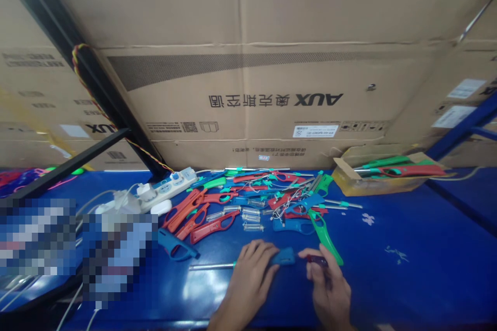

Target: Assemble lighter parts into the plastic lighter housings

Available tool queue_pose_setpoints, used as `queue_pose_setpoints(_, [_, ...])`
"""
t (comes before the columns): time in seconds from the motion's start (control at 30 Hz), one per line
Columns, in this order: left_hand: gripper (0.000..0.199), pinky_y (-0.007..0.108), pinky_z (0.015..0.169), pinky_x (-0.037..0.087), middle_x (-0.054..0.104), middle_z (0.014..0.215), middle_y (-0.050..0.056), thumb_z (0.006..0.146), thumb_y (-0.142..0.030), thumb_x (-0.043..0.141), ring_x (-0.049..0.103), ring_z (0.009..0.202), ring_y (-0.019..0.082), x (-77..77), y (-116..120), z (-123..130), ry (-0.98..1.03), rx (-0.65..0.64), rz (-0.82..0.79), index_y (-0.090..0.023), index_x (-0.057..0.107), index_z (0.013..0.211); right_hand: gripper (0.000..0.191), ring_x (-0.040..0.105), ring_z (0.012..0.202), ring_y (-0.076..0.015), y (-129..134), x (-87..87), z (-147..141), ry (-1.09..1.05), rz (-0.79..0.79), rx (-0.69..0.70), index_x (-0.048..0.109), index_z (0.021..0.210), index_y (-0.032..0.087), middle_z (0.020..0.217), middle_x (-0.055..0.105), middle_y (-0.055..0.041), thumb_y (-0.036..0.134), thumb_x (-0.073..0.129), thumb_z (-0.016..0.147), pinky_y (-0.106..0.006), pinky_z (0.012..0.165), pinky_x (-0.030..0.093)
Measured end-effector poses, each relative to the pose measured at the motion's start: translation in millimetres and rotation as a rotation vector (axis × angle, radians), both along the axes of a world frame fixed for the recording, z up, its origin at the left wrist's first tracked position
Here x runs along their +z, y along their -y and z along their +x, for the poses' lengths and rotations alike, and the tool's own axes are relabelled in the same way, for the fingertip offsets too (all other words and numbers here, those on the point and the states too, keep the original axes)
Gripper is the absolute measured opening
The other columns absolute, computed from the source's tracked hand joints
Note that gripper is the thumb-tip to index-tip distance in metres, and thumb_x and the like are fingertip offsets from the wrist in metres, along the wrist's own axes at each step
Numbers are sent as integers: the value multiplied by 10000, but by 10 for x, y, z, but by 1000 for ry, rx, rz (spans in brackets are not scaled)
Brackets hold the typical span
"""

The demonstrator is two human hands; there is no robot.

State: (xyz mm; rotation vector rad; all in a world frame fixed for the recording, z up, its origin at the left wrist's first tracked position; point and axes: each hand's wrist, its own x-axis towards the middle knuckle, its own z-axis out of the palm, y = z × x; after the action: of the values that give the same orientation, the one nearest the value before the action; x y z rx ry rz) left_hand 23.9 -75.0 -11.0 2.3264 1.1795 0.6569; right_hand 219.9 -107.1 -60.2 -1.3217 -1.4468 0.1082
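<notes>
On the blue table, my left hand (254,274) lies closed over a blue lighter (285,256), whose metal tube sticks out to the left and whose blue end shows at the right. Just right of it, my right hand (328,282) grips a small dark red object (316,259) between thumb and fingers; its far part is hidden by the hand. Beyond both hands spreads a pile of red, blue and green lighter handles, with several clear small tanks (252,219) in the middle. A green handle (326,238) lies right behind my right hand.
A white power strip (171,189) with plugs and cables lies at the left, beside a black metal post (128,129). An open carton (373,185) holding red and green lighters stands at the back right. Large cardboard boxes (272,77) form the back wall.
</notes>
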Motion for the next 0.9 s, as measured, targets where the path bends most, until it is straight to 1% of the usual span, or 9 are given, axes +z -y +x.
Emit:
queue_pose_setpoints(0.2, [296, 419, 993, 411, 619, 1243, 53, 978, -146, 548, 524, 1165, 244, -13, 4, -8, 1, 0, 3, -238, 543, 1260, 376, 590, 585, -108, -6, 29, -19, -105, 32, 95, 449, 1393, 246, 894, 722, -23, 218, 376, 1025, -263, 589, 531])
queue_pose_setpoints(0.3, [293, 422, 998, 404, 615, 1247, 53, 984, -151, 541, 515, 1171, 244, -14, 1, -8, 6, 0, -5, -239, 537, 1263, 347, 581, 567, -100, -12, 40, -18, -130, 13, 73, 477, 1360, 236, 882, 721, -20, 235, 382, 1026, -250, 577, 527])
queue_pose_setpoints(0.53, [278, 419, 995, 418, 618, 1234, 56, 988, -157, 530, 526, 1158, 240, -3, 1, -3, 19, -6, -2, -237, 547, 1253, 271, 584, 516, -104, -23, 104, -11, -114, -59, 7, 541, 1254, 225, 829, 730, -13, 287, 437, 1011, -242, 551, 521])
queue_pose_setpoints(0.7, [280, 405, 990, 430, 626, 1221, 53, 979, -151, 541, 539, 1149, 231, 16, -11, -1, 20, -2, 10, -232, 556, 1247, 272, 579, 508, -105, -29, 114, -21, -150, -63, 6, 541, 1251, 228, 829, 733, -15, 307, 437, 1012, -241, 530, 517])
queue_pose_setpoints(0.9, [288, 400, 1002, 414, 620, 1231, 44, 976, -142, 546, 528, 1158, 224, 7, -2, -2, 11, 2, -1, -236, 549, 1248, 285, 571, 520, -108, -21, 95, -36, -190, -104, -1, 529, 1262, 221, 835, 727, -21, 326, 446, 1011, -250, 534, 520])
